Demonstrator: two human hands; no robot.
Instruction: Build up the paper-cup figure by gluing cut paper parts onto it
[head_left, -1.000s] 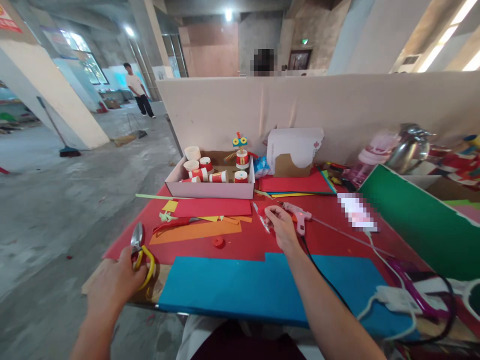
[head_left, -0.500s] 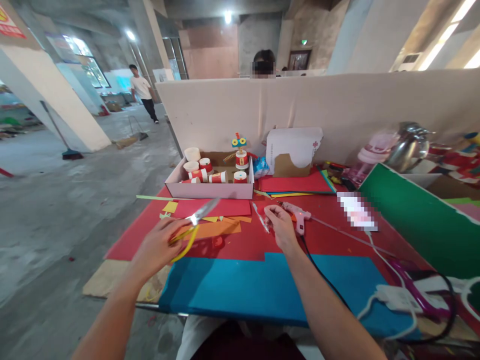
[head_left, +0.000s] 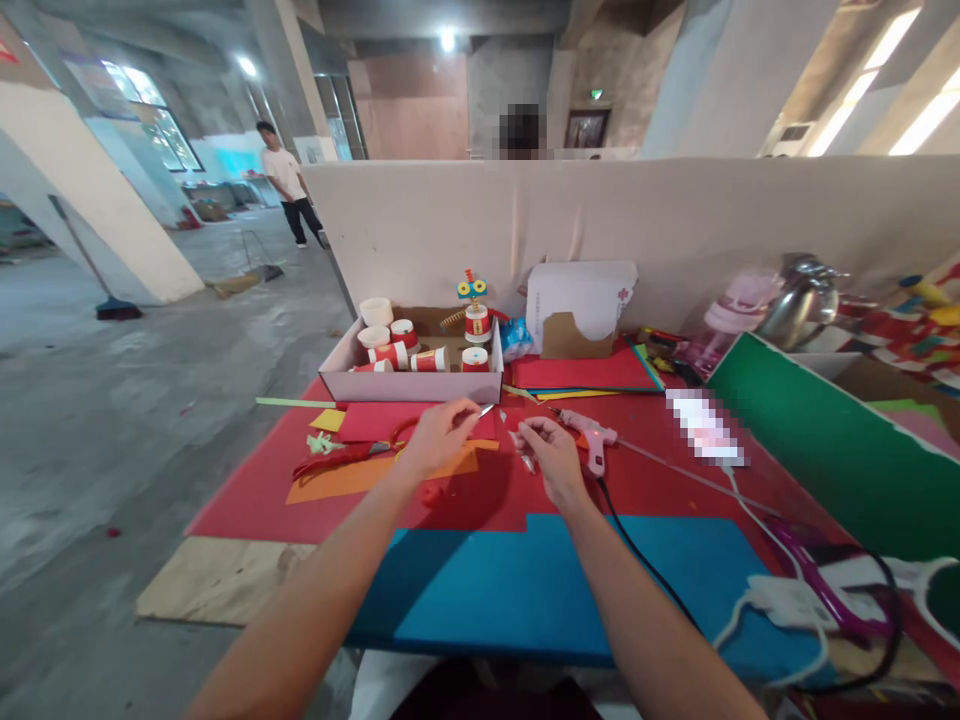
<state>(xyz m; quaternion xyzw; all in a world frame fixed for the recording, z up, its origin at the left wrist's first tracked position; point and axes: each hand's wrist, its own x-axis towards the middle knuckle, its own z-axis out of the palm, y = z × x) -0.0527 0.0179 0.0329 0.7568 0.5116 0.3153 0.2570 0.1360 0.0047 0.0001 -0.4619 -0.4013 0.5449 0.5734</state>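
My left hand is closed round yellow-handled scissors, whose blade tip points right toward my other hand. My right hand is pinched on a small red piece that I cannot name, held just above the red table sheet. The two hands are a short gap apart over the middle of the table. A pink glue gun lies just right of my right hand, its black cord running back along my arm. A pen-like stick lies on the red sheet under my right hand.
A shallow box with red paper cups and a small paper figure stands behind my hands. Coloured paper sheets, red scissors, a blue sheet, a green board, a white power strip and a partition wall surround the work area. A person walks far left.
My left hand has swung the scissors from the table's left edge across to the middle, close to my right hand. My right hand has stayed almost still.
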